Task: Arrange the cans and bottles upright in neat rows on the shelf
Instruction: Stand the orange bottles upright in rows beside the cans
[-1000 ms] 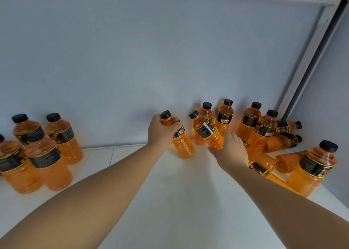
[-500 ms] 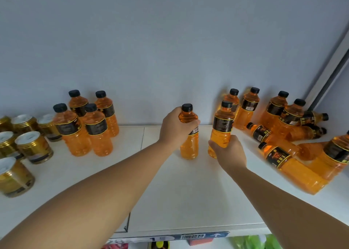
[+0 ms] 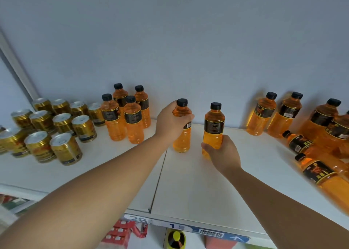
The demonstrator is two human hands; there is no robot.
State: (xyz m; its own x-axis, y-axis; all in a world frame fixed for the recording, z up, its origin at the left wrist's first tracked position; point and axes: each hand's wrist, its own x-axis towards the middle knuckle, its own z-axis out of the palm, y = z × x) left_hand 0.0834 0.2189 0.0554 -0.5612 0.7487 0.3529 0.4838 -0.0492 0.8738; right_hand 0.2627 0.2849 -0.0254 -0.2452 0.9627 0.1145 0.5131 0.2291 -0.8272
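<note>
My left hand [image 3: 172, 122] grips the shoulder of an upright orange bottle [image 3: 182, 139] with a black cap, mid-shelf. My right hand [image 3: 221, 152] holds the base of a second upright orange bottle [image 3: 214, 124] just to its right. Both bottles stand a little apart on the white shelf [image 3: 188, 182]. Several orange bottles [image 3: 124, 116] stand in a block at the back left. Gold cans [image 3: 56, 128] stand upright in rows at the far left. At the right, several bottles [image 3: 273, 114] stand against the wall and two bottles [image 3: 319, 171] lie on their sides.
The grey back wall [image 3: 170, 50] runs behind everything. A seam [image 3: 158, 179] splits the shelf boards below my left arm. The front edge carries a price strip [image 3: 188, 228]; red packs [image 3: 124, 233] sit on the shelf below.
The view has swung left and down, bringing the cans into sight. Both hands have carried their bottles leftward, away from the right-hand cluster, and stood them upright mid-shelf.
</note>
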